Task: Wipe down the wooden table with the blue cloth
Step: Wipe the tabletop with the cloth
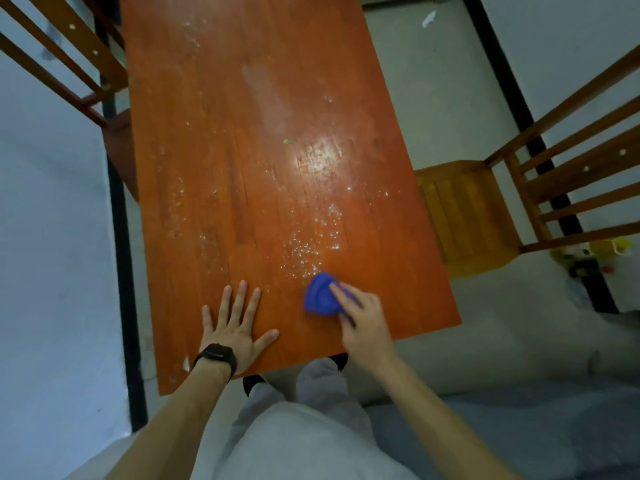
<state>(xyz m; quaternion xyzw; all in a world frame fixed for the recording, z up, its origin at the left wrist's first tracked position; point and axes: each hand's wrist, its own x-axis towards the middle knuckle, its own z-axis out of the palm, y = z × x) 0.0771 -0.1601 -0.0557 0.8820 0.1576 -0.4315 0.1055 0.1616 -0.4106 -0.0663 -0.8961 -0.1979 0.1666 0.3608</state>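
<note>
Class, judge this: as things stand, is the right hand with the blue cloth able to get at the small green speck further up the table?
Probably yes: bare table lies between the right hand, blue cloth and green speck, though it needs a long forward stretch.

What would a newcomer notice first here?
The blue cloth stands out, bunched under the right hand near the table's near edge. Just beyond it lie white specks, with a bright glare further up. The left hand lies flat, fingers spread, a dark watch on the wrist.
</note>
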